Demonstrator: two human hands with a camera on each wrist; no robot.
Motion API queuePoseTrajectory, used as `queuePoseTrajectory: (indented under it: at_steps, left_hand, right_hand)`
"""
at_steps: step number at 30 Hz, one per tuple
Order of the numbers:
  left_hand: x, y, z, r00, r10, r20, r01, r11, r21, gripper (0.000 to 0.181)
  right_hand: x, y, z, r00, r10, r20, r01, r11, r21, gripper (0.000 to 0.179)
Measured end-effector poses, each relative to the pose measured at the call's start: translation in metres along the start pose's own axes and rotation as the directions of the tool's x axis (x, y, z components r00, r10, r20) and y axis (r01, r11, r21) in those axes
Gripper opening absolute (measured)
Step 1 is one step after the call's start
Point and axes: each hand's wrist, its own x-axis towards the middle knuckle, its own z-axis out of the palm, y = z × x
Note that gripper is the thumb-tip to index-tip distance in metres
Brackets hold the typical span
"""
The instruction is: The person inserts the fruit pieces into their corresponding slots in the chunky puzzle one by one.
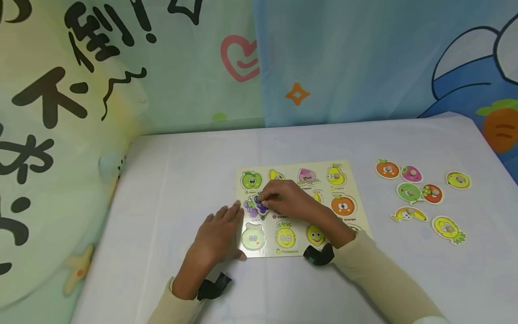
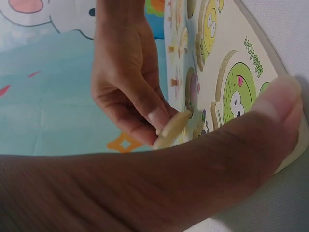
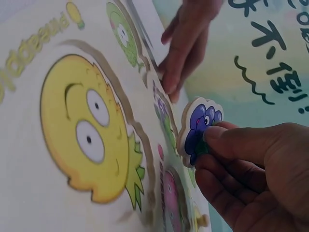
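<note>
The right hand (image 1: 289, 198) pinches a purple grape puzzle piece (image 3: 197, 126) between thumb and fingers. That piece is tilted over the printed grape slot (image 1: 251, 207) on the left side of the fruit puzzle board (image 1: 270, 225). Along the board's left edge lies the left hand (image 1: 218, 231), fingers extended and thumb near the lower left corner. In the left wrist view, the left thumb (image 2: 277, 104) crosses the board beside the melon slot (image 2: 239, 89). The right wrist view shows the pineapple slot (image 3: 87, 130) close up.
Right of the board lie several loose pieces: an orange (image 1: 387, 169), a banana (image 1: 408, 215), a pineapple (image 1: 447, 228), a round yellow fruit (image 1: 458, 180) and others. On the board are a green apple (image 1: 252, 180) and a pear (image 1: 336, 174). A printed curtain (image 1: 344, 54) hangs behind the white table (image 1: 182, 180).
</note>
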Motion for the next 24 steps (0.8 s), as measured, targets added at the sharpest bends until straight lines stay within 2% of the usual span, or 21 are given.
queuePoseTrajectory:
  at_steps: [5,14,24]
  left_hand:
    - [0.0,0.0,-0.001,1.0,0.004,0.007,-0.004,1.0,0.003,0.11]
    - [-0.001,0.0,-0.001,1.0,0.007,0.004,-0.007,1.0,0.012,0.11]
    - [0.002,-0.001,0.0,1.0,-0.025,0.008,0.025,0.999,0.029,0.115]
  right_hand:
    - [0.005,-0.002,0.003,0.999,-0.004,0.05,0.005,1.0,-0.019,0.015]
    - [0.014,-0.005,0.007,0.996,-0.019,0.088,0.027,0.996,-0.085,0.012]
    - [0.017,-0.011,0.013,0.987,0.08,0.137,-0.057,0.985,-0.164,0.016]
